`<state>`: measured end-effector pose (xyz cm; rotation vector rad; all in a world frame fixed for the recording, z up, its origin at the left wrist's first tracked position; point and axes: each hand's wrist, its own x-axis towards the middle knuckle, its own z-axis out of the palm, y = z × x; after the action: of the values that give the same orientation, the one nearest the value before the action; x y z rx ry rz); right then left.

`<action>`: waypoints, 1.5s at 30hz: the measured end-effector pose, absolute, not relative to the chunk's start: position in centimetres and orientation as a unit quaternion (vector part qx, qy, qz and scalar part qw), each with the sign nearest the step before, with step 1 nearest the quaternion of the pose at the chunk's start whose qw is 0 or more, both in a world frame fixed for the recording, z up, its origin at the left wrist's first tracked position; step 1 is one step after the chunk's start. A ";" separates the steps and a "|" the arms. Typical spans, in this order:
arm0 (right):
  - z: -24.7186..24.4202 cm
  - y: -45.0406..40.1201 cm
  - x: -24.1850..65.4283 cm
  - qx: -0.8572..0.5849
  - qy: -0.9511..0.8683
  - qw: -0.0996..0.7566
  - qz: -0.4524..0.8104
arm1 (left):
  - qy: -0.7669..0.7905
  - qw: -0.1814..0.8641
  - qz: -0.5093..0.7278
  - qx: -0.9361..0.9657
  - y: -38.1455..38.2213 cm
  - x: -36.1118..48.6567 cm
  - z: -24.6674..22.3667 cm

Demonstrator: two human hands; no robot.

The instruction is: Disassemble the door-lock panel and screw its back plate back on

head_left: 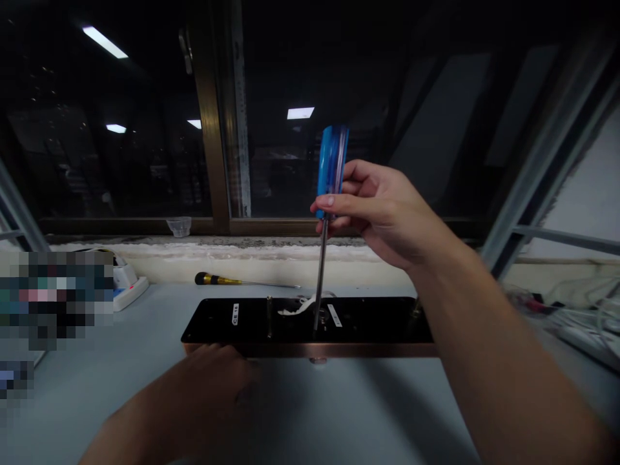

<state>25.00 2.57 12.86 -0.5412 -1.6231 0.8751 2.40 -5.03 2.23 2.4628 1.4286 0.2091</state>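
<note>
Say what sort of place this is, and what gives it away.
Probably a workshop or assembly bench by a window: a long black metal-like fixture lies on the pale blue worktop, a yellow-and-black screwdriver lies behind it, and the right hand holds a blue-handled screwdriver.

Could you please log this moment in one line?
Right hand: holding blue-handled screwdriver, shaft down at black panel | Left hand: near panel's front edge | Yellow-black screwdriver: behind

Dark window [310, 77] (ceiling lights mirrored in it) behind a pale-blue tabletop [116, 349].
</note>
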 end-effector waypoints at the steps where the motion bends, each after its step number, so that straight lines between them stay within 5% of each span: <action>1: 12.8 2.6 24.9 -0.232 -0.692 0.572 0.374 | 0.502 0.138 0.053 0.852 -5.1 2.5 2.5; 8: 12.8 2.6 24.9 -0.238 -0.697 0.561 0.378 | 0.484 0.101 0.064 0.867 -5.4 3.5 3.7; 15: 13.2 2.1 25.7 -0.237 -0.731 0.517 0.377 | 0.414 0.065 0.231 0.878 -5.0 4.6 3.8; 22: 13.2 2.0 25.1 -0.212 -0.738 0.509 0.389 | 0.430 0.218 0.385 0.787 -2.8 7.9 3.6; 28: 13.0 2.3 24.9 -0.172 -0.718 0.515 0.435 | 0.377 0.391 0.367 0.755 -0.6 9.2 4.8; 39: 13.4 2.1 25.1 -0.242 -0.741 0.584 0.226 | 0.411 0.368 0.387 0.739 0.1 9.7 4.8; 45: 13.6 2.0 25.1 -0.231 -0.717 0.609 0.247 | 0.426 0.371 0.371 0.737 0.3 9.8 5.2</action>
<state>25.05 2.04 13.61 -0.5332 -1.6572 0.5716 9.79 0.26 5.23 1.8893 1.0934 0.9515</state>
